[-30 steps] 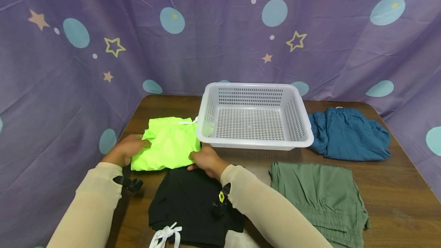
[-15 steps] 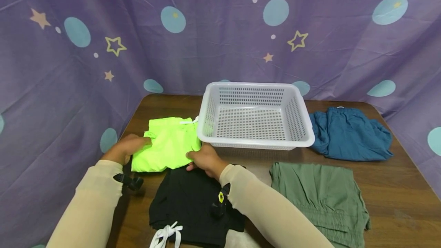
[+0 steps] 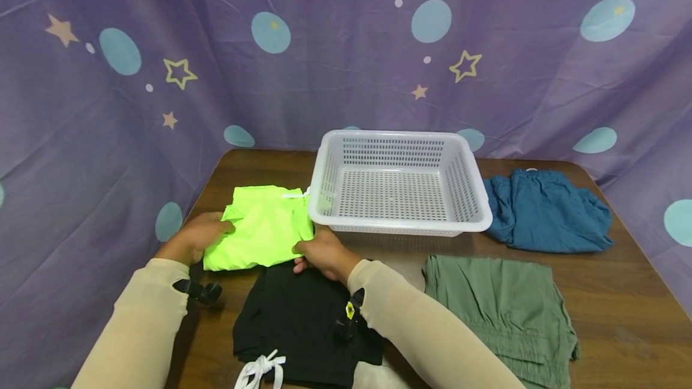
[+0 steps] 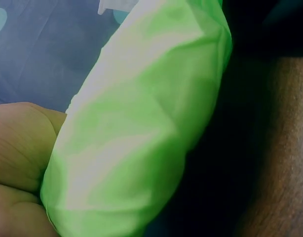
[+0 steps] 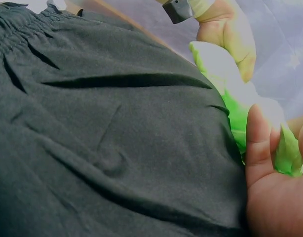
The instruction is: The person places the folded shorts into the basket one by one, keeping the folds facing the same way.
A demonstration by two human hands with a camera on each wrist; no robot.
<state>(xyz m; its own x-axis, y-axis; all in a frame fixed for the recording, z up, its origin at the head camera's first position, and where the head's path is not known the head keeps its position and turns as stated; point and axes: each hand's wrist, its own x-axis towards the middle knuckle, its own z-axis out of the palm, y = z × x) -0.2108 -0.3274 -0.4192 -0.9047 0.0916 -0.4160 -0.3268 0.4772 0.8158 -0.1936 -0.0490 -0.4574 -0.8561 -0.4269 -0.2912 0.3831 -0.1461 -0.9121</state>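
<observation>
Neon yellow-green shorts (image 3: 265,227) lie folded at the table's left side, a white drawstring at their far right corner. My left hand (image 3: 201,236) grips their left edge; in the left wrist view the bunched cloth (image 4: 127,128) rests against the fingers. At the near right corner my right hand (image 3: 326,254) pinches the fabric, thumb on top and fingers partly beneath. Directly in front of it are black shorts (image 3: 303,329) with a white drawstring bow, spread across much of the right wrist view. The right hand's fingers are just over the black shorts' far edge.
A white perforated plastic basket (image 3: 400,226) with nothing in it stands at the back centre, right beside the neon shorts. Blue folded shorts (image 3: 559,215) lie to its right. Olive-green folded bottoms (image 3: 497,305) lie at the near right of the wooden table (image 3: 622,311). A purple patterned curtain (image 3: 346,47) hangs behind.
</observation>
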